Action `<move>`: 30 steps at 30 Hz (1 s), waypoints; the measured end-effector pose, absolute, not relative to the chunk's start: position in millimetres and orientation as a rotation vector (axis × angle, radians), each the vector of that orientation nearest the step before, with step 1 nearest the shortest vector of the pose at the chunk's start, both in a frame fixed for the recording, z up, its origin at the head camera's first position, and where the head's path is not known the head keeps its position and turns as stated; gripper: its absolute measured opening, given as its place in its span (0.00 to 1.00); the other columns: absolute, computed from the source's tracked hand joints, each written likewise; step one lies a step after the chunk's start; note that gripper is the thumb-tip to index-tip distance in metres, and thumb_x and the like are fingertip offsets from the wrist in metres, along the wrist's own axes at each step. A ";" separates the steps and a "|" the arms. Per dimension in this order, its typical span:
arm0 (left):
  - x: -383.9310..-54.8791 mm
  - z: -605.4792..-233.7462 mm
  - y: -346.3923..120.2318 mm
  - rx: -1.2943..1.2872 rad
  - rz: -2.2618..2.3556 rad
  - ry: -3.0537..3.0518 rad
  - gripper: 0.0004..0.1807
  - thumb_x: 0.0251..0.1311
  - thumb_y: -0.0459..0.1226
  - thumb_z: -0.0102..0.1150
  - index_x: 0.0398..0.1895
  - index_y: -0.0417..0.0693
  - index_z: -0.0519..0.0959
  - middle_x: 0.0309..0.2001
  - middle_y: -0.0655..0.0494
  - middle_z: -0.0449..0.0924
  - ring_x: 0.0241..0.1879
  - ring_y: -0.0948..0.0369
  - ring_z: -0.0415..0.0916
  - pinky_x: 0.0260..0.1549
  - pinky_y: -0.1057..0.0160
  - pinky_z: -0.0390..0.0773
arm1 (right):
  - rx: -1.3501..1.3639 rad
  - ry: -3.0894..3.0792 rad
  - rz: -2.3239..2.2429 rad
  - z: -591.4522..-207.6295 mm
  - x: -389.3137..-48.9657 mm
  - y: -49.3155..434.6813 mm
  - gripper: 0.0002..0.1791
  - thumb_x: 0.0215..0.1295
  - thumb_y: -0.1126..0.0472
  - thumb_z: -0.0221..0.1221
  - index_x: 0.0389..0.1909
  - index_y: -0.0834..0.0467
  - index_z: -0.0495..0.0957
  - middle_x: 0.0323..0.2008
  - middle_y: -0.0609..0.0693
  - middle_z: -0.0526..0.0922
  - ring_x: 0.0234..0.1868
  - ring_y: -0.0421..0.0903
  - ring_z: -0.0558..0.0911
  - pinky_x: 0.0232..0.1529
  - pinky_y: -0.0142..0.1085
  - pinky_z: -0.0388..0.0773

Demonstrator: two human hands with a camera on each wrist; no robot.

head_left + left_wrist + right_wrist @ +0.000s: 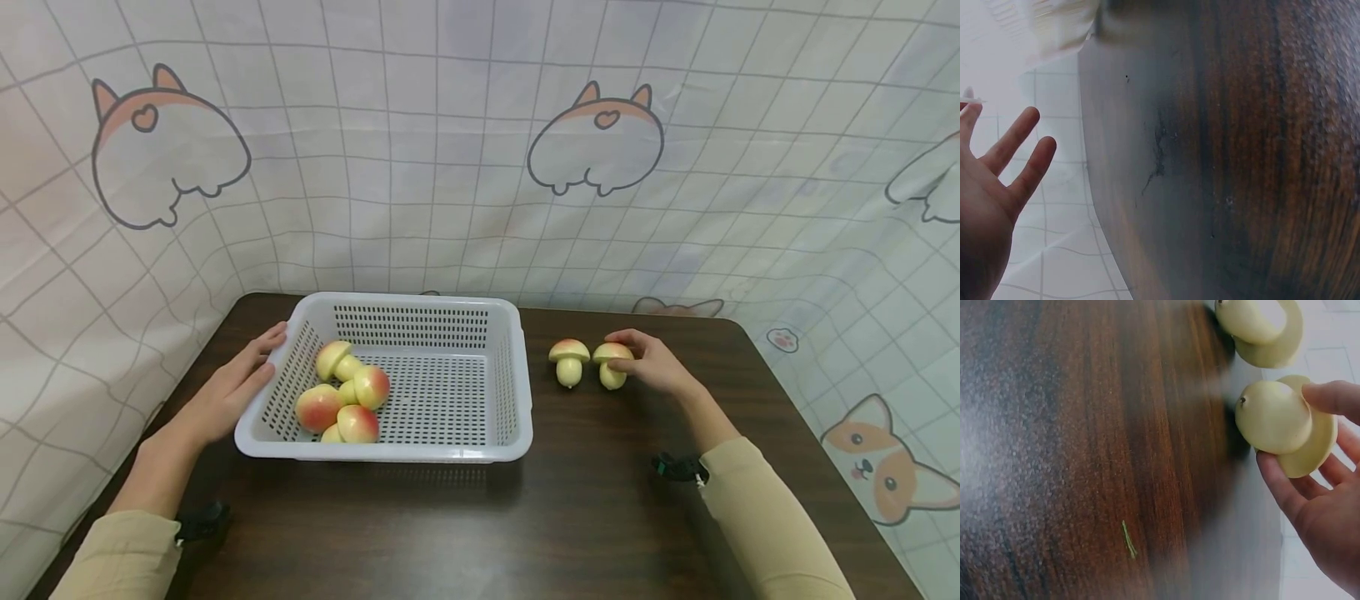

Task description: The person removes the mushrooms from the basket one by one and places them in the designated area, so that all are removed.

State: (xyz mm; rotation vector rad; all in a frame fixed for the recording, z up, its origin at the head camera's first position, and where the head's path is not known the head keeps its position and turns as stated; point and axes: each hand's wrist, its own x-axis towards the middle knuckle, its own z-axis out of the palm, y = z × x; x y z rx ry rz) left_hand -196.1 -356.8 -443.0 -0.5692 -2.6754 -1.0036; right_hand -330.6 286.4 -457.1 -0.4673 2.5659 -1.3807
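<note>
At the right of the table, my right hand (pixel 654 363) holds a toy mushroom (pixel 611 375) with a yellow stem and a reddish cap. In the right wrist view the thumb and fingers of that hand (pixel 1329 519) lie around the mushroom's cap (pixel 1279 425). A second toy mushroom (pixel 569 363) stands just to its left. My left hand (pixel 228 396) rests with extended fingers against the left rim of a white plastic basket (pixel 465 452). Several similar mushrooms (pixel 358 424) lie in the basket's left half.
The dark wooden table (pixel 585 517) carries the basket at its back left. A patterned cloth (pixel 450 150) hangs behind the table and along both sides. A small green sliver (pixel 1129 540) lies on the tabletop in the right wrist view.
</note>
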 end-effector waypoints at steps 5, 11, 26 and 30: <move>-196.0 -443.3 -357.6 -0.579 -1.005 -2.677 0.30 0.79 0.37 0.42 0.81 0.46 0.55 0.80 0.46 0.55 0.60 0.77 0.63 0.49 0.78 0.66 | -0.509 2.569 -1.364 -458.3 -331.9 289.3 0.30 0.72 0.61 0.64 0.71 0.67 0.67 0.66 0.67 0.72 0.64 0.64 0.73 0.49 0.35 0.74; -196.1 -443.4 -357.6 -0.577 -0.996 -2.680 0.31 0.79 0.37 0.42 0.82 0.47 0.54 0.79 0.46 0.55 0.56 0.76 0.65 0.46 0.77 0.70 | -0.489 2.597 -1.369 -459.0 -331.6 292.3 0.32 0.72 0.62 0.64 0.71 0.69 0.65 0.68 0.69 0.69 0.66 0.67 0.70 0.48 0.34 0.76; -195.9 -443.7 -356.6 -0.564 -0.998 -2.680 0.30 0.79 0.37 0.43 0.81 0.47 0.56 0.80 0.47 0.55 0.59 0.66 0.69 0.45 0.77 0.70 | -0.404 2.571 -1.437 -461.9 -329.6 293.7 0.31 0.71 0.62 0.65 0.68 0.70 0.67 0.63 0.70 0.72 0.61 0.62 0.73 0.48 0.45 0.82; -195.9 -443.7 -357.0 -0.560 -1.005 -2.677 0.29 0.79 0.36 0.44 0.80 0.46 0.57 0.80 0.46 0.55 0.59 0.53 0.71 0.46 0.77 0.69 | -0.421 2.564 -1.440 -463.9 -331.6 293.7 0.30 0.70 0.62 0.66 0.67 0.69 0.69 0.62 0.69 0.73 0.59 0.60 0.75 0.48 0.43 0.82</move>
